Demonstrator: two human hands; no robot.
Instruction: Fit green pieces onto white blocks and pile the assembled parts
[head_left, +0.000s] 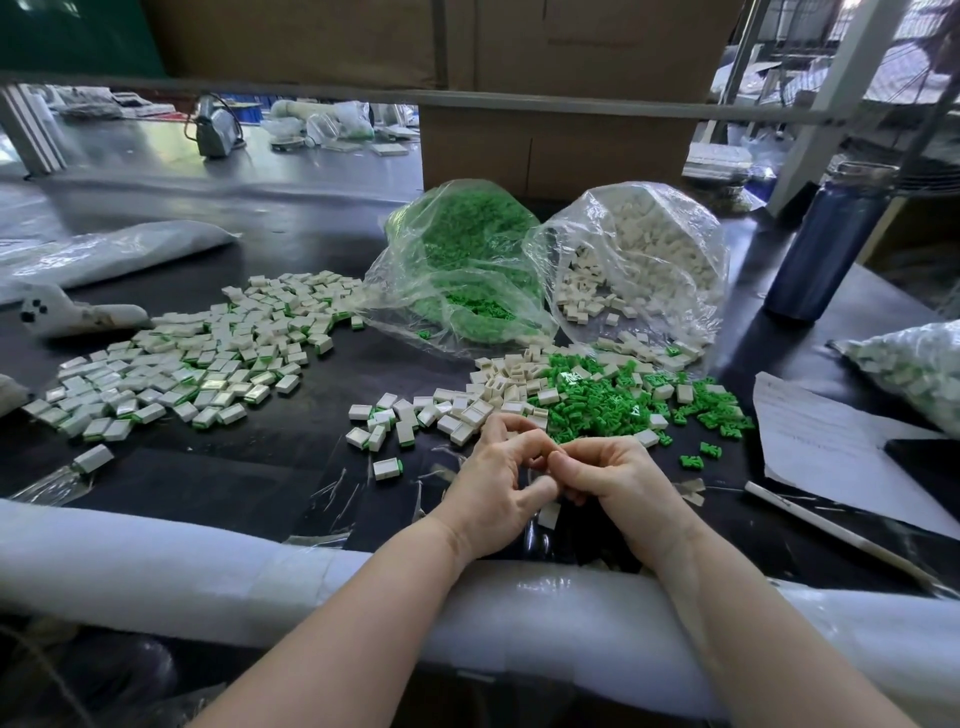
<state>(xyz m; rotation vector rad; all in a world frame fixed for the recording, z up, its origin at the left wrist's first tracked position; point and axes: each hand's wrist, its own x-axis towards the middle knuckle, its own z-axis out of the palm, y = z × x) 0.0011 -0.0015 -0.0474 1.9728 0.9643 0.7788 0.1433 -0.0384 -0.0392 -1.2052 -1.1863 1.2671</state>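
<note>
My left hand (493, 483) and my right hand (623, 478) meet near the table's front edge, fingers curled toward each other. A white block (548, 514) peeks out just below them, and whatever the fingertips pinch is hidden. Just beyond the hands lie loose white blocks (483, 395) and, to their right, loose green pieces (613, 410). A wide pile of assembled white-and-green parts (182, 364) spreads across the left. Behind stand an open bag of green pieces (467, 260) and an open bag of white blocks (649, 249).
A blue bottle (826, 239) stands at the right rear, with a paper sheet (831, 447), a thin white stick (831, 530) and another filled bag (914, 364) on the right. A cardboard box (556, 150) is behind the bags. White foam padding (156, 561) covers the table's front edge.
</note>
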